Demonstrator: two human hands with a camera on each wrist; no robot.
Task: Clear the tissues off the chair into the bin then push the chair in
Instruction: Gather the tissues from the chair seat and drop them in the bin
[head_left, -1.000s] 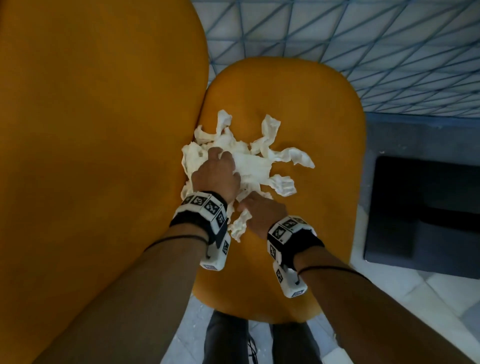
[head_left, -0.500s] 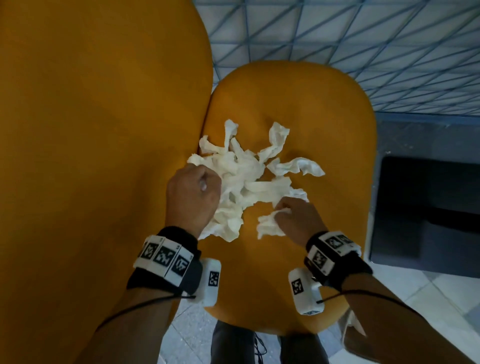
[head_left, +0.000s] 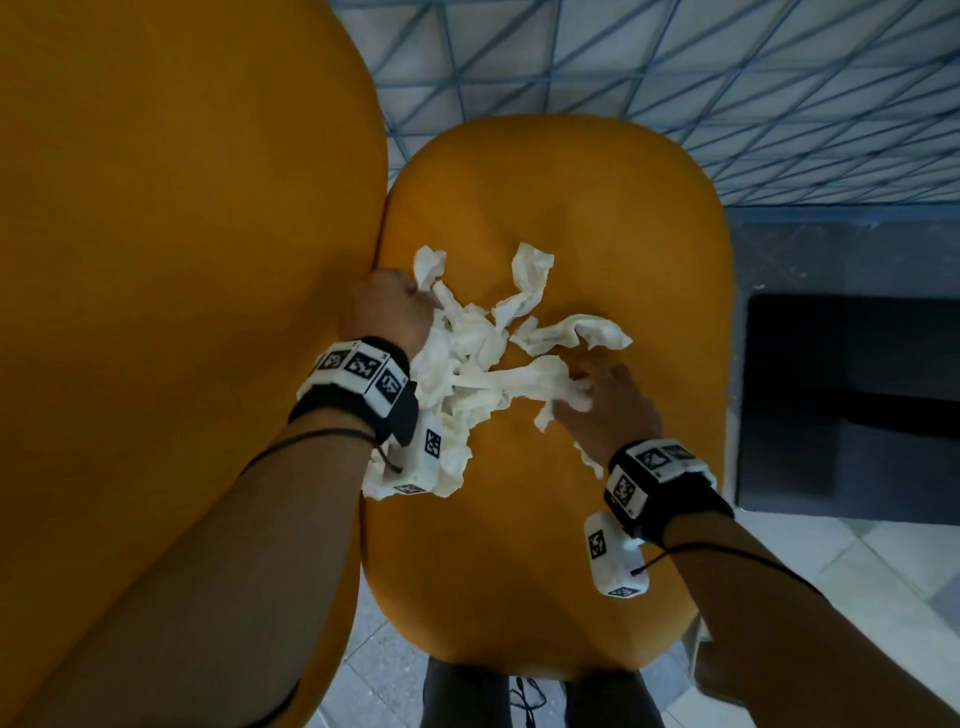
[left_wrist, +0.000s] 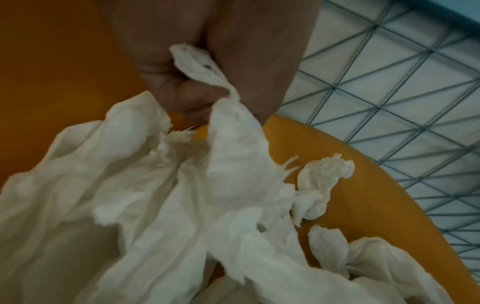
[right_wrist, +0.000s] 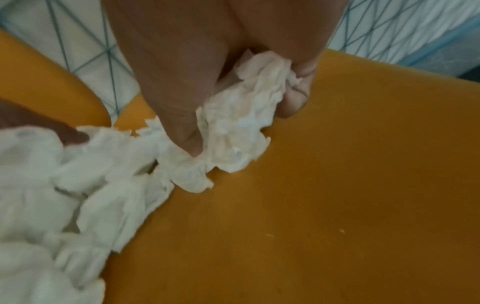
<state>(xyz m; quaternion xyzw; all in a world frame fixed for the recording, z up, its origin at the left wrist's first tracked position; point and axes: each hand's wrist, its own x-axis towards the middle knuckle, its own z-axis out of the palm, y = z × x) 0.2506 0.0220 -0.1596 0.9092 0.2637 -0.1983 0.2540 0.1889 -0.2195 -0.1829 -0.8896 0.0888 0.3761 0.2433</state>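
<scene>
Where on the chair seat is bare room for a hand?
Bare: the seat near edge below the tissues, and its far end past them. Crowded: the middle, where left hand and right hand grip the tissues.

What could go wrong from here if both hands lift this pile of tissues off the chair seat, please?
1. The two outer tissues lie apart from the bunch on the chair seat, outside either grip, so they would likely stay behind.
2. The left hand and right hand grip opposite ends of the tangled tissues; pulling apart may tear them, and frayed edges already show.
3. Loose tails hang free and could drop off.
</scene>
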